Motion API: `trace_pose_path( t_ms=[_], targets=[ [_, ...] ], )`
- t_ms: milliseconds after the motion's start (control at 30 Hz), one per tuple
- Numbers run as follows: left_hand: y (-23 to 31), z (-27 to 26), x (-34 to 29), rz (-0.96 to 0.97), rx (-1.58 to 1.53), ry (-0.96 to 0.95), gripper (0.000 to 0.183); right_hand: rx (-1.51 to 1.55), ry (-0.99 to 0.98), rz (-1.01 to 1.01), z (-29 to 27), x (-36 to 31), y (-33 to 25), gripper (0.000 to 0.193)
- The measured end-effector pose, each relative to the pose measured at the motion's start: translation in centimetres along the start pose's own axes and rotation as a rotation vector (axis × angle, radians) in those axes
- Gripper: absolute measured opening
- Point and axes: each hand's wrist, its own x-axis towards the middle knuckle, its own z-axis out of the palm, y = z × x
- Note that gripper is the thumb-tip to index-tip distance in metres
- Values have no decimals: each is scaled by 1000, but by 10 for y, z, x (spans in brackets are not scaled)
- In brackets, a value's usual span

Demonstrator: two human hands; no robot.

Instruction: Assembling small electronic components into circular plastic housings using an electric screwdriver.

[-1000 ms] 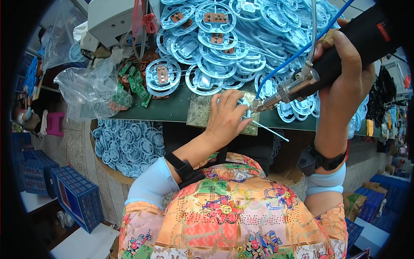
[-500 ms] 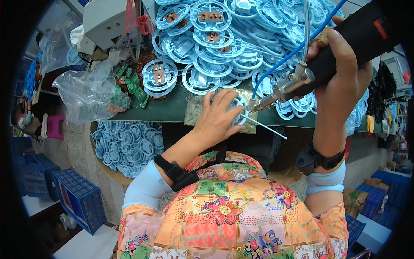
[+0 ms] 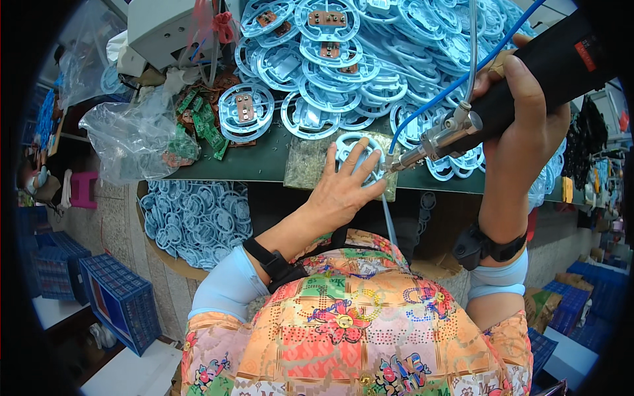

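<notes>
My left hand [image 3: 340, 196] rests on a light blue plastic ring-shaped part [image 3: 344, 152], fingers spread over its rim and holding it on a small worn pad [image 3: 305, 165] at the table's edge. A thin stem of the part sticks out below the hand toward me. My right hand [image 3: 536, 122] is wrapped round a thick black power screwdriver [image 3: 558, 56], held slanting. Its metal nose [image 3: 436, 142] points down left, the tip at the ring's right edge beside my left fingers. Whether the tip touches the part I cannot tell.
Many similar blue rings [image 3: 328, 66] are heaped behind the pad, some carrying brown circuit boards. Green boards [image 3: 208, 129] and a clear plastic bag [image 3: 129, 148] lie at the left. A blue hose [image 3: 442, 92] crosses before the heap. A box of blue parts [image 3: 195, 221] stands below the table.
The ring has been turned under my left hand: its stem pointed to the lower right and now points down toward me. The screwdriver has barely moved.
</notes>
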Motion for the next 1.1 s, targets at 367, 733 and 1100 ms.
trace_pose_path(
  t_ms=[367,733,1100],
  targets=[
    [0,2,-1,3,-71,53,31,-21,64,35,4,-10,5,36],
    [-1,1,0,-3,-100,43,32,6,15,-20,9,-5,15,35],
    [-3,-2,2,29,-88,61,29,280,42,-50,4,-28,13,33]
  ],
)
